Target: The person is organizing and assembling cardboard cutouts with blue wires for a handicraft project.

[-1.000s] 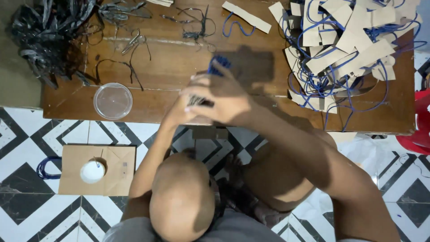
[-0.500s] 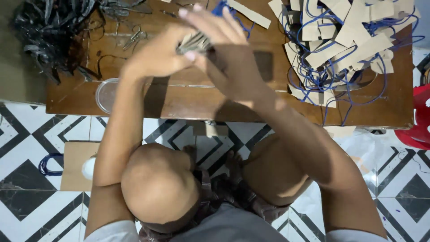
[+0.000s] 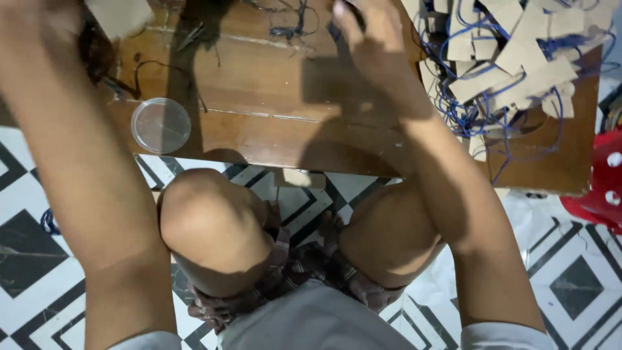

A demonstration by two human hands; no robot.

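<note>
Over the brown wooden worktop [image 3: 259, 129], the right hand [image 3: 372, 45] reaches with curled fingers toward dark blue cord, beside the heap of tan cardboard tags strung with blue cord [image 3: 512, 58]. The left hand [image 3: 39, 16] is cropped; its grip cannot be told. A clear round plastic lid [image 3: 161, 124] lies near the worktop's edge.

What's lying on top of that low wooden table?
On the wooden table sit a clear round lid, a heap of cardboard tags tangled with blue cord, and dark strings. The arms hide part of the far side.
</note>
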